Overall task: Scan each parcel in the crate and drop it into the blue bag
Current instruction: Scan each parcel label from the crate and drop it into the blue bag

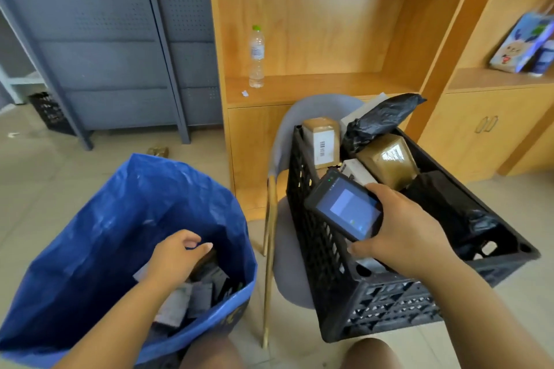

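one blue bag (90,234) stands open around the left hand (177,257), which reaches down into its mouth above a jumble of grey and dark parcels, too tangled to count. its fingers are loosely bent; whether they pinch the dark packet just under them, i cannot tell. one black crate (389,302) sits on a grey chair (287,266) beneath the right hand (401,228). beyond that hand i count at least five parcels in it: a black plastic bundle (380,117), a dark packet (443,198), a brown taped box (386,159), a tan box with a barcode (322,141) and a white box (356,172). the right hand's fingers and thumb curl round the one scanner (344,207), screen up. this looks like the drop step; next the left hand must come across to the crate for another parcel and turn its label to the scanner.
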Tool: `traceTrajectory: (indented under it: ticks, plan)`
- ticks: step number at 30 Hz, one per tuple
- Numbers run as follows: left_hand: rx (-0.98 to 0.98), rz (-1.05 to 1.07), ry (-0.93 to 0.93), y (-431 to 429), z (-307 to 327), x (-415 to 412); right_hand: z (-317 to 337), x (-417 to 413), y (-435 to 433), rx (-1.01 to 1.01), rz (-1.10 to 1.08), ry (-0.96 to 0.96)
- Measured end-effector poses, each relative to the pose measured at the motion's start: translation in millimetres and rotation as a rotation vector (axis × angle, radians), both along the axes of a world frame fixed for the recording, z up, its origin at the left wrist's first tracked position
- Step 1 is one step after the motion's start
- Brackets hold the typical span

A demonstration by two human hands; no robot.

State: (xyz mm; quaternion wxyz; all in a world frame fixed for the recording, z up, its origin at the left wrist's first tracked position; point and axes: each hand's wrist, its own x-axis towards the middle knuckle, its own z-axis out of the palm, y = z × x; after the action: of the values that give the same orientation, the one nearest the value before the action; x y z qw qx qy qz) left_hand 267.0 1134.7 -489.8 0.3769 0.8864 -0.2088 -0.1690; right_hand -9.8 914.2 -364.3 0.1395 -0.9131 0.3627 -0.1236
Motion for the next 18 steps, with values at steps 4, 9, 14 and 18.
traceTrajectory:
  ticks: [4,9,14,18]
  plan:
    - [0.017,-0.155,-0.01,-31.9,7.6,-16.8,1.7,-22.0,-12.2,0.002,-0.062,-0.004]
    - [-0.035,-0.334,-0.033,-89.8,38.6,-48.1,6.8,-58.5,-33.2,-0.017,-0.164,-0.019]
    - [-0.123,-0.486,-0.131,-152.0,73.4,-86.7,6.4,-96.9,-57.8,-0.025,-0.265,-0.067]
    - [-0.143,-0.611,-0.199,-198.8,82.4,-116.0,3.5,-123.6,-75.5,-0.014,-0.327,-0.063]
